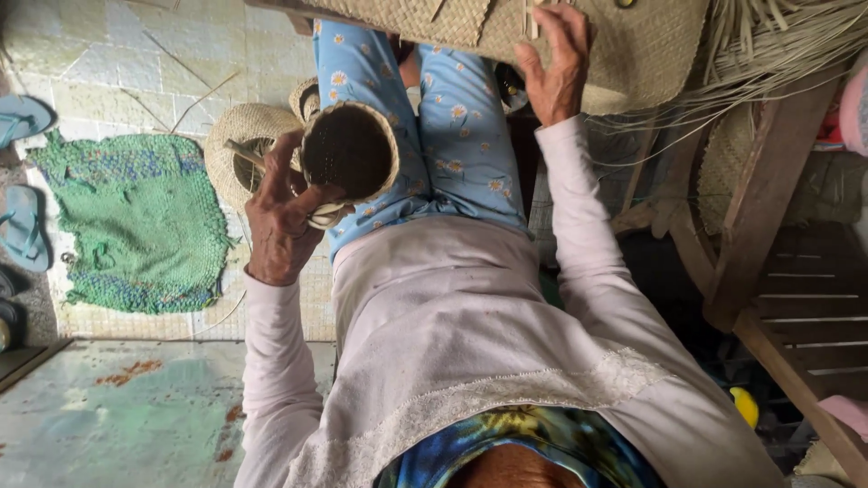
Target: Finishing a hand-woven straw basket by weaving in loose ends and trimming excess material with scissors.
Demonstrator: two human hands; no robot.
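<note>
Left hand [280, 217] is closed around the rim of a small woven basket [351, 152], thumb pressed across its near edge; the basket is tilted with its dark mouth facing the camera, held above the left knee. Right hand [559, 61] rests on a large woven mat [633, 54] lying across the lap, fingers curled over its edge, gripping it.

Risks, as judged:
- Basket is held by the rim only; a loosened thumb would likely let it drop to the floor.
- Mat overhangs the knees; it could slide off if the right hand lets go.

Surroundings:
- A woven hat [240, 149] lies just behind the basket, partly hidden by it.
- A green mat [136, 226] lies on the tiled floor, with blue sandals [23, 226] beside it.
- Loose straw strands [778, 54] and a wooden frame [759, 208] crowd the right side, limiting room there.
</note>
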